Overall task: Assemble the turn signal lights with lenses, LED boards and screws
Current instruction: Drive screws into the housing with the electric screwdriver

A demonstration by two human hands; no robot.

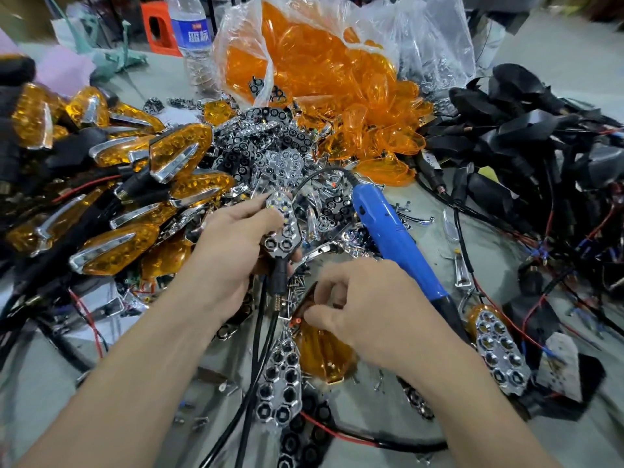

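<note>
Assembly in progress, located from the blue electric screwdriver (395, 238) lying across the parts. Just left of it, our left hand (233, 255) grips a partly built turn signal light (282, 228). Fingers and thumb wrap its black housing, the reflector cells and LED board face up, and the stem and cable hang down. Below-left of the screwdriver, our right hand (368, 309) has its fingers curled, thumb and forefinger closed on a small part (299, 320), possibly a screw, among loose screws (293, 292). An orange lens (324, 356) lies beneath that hand. The bag of lenses (320, 79) is beyond the screwdriver, the finished lights (175, 153) are to its left, and the black housings (526, 130) are to its right.
</note>
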